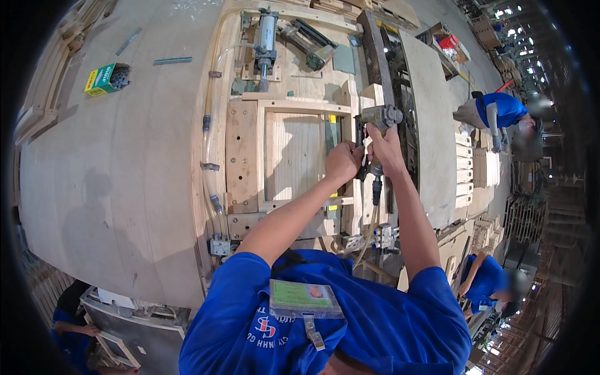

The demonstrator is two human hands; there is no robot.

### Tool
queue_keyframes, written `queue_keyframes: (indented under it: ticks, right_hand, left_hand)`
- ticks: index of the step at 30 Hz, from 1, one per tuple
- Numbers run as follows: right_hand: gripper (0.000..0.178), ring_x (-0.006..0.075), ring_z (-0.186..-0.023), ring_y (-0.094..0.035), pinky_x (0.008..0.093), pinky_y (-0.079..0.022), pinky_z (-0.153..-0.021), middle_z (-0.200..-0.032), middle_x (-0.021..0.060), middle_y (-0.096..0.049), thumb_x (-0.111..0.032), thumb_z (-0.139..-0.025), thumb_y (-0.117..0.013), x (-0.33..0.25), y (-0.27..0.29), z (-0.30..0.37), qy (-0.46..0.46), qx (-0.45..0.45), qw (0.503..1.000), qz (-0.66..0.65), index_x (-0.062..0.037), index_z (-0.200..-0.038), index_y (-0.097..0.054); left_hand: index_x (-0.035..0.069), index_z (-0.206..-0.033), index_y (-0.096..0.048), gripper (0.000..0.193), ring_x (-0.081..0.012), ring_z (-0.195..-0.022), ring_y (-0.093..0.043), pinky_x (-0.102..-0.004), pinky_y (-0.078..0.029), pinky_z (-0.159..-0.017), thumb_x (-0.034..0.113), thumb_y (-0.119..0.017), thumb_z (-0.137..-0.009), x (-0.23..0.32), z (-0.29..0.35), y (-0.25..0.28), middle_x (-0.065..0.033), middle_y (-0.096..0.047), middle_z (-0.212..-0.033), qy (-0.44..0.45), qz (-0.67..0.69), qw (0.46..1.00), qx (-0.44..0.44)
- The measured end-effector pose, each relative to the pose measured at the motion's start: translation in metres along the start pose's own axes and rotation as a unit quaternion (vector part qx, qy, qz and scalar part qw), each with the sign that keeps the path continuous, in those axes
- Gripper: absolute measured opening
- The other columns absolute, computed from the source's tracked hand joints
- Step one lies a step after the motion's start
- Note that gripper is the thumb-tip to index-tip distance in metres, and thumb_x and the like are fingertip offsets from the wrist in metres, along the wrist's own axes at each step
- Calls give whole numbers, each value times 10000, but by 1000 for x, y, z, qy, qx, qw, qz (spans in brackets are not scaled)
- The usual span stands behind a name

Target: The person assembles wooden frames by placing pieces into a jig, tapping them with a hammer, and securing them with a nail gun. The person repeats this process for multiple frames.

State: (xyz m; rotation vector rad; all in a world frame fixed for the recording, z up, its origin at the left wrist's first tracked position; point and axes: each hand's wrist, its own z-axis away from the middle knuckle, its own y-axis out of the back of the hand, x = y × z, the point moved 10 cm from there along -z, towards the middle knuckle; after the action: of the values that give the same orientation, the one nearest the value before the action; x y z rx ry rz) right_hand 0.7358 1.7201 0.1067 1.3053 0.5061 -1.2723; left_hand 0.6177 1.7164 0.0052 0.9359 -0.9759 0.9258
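My right hand [386,150] is wrapped round the handle of a pneumatic nail gun [380,115], whose hose fitting points down toward me. Against the gun's dark magazine, my left hand [342,164] is closed, its fingertips on the tool. Both hands are over the right side of a wooden frame [305,107], a light rectangle of rails lying in a wooden jig [242,156]. The frame's right rail is partly hidden by my left hand and forearm.
An air cylinder [267,37] and a clamp-like cylinder [309,45] sit at the jig's far end. On the left tabletop lie a green and yellow box [107,80] of fastener strips and a loose strip [172,60]. Co-workers [503,111] in blue stand beyond, at right and lower left.
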Motion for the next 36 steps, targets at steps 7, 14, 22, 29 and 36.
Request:
queue_keyframes:
  ticks: [7, 14, 22, 29, 36]
  right_hand:
    - [308, 143, -510, -558, 334, -471, -466, -909, 85, -651, -271, -1016, -690, 4, -8, -35, -31, 7, 999, 34, -7, -1100, -555]
    - [309, 131, -508, -557, 326, -465, -454, -958, 88, -652, -265, -1031, -693, 7, -10, -38, -23, -1, 997, 79, -3, -1115, -553]
    - [244, 97, -600, -610, 272, -499, -519, -919, 51, -698, -163, -1024, -741, -34, -30, -42, 18, -99, 992, 72, -2, -1161, -619]
    - [354, 141, -810, -667, 343, -554, -729, -916, 104, -768, -200, -959, -816, -106, -142, -31, 321, -243, 885, 232, 30, -1199, -695]
    - [359, 312, -908, -712, 408, -560, -882, -1035, 196, -772, -206, -925, -819, -131, -214, -24, 312, -353, 833, 290, 8, -1194, -714]
  left_hand:
    - [39, -967, -789, 336, -432, -906, -750, -507, -577, -814, 363, -702, -976, -2, -26, 6, -241, -767, -909, 61, 5, 998, -10]
    - [39, -1025, -787, 371, -395, -945, -763, -475, -584, -841, 400, -713, -980, -2, -25, 6, -223, -782, -958, 61, 7, 997, -38]
    - [29, -996, -737, 331, -396, -898, -752, -474, -576, -788, 359, -718, -968, 3, -24, 32, -215, -768, -923, 69, 77, 993, 49]
    - [9, -1013, -706, 226, -424, -889, -740, -492, -562, -792, 230, -660, -989, -16, -4, 110, -220, -764, -918, 56, 191, 956, 217]
    - [-6, -1151, -700, 263, -496, -1037, -706, -525, -543, -860, 152, -550, -1003, -45, -21, 148, -300, -744, -1050, 114, 174, 942, 265]
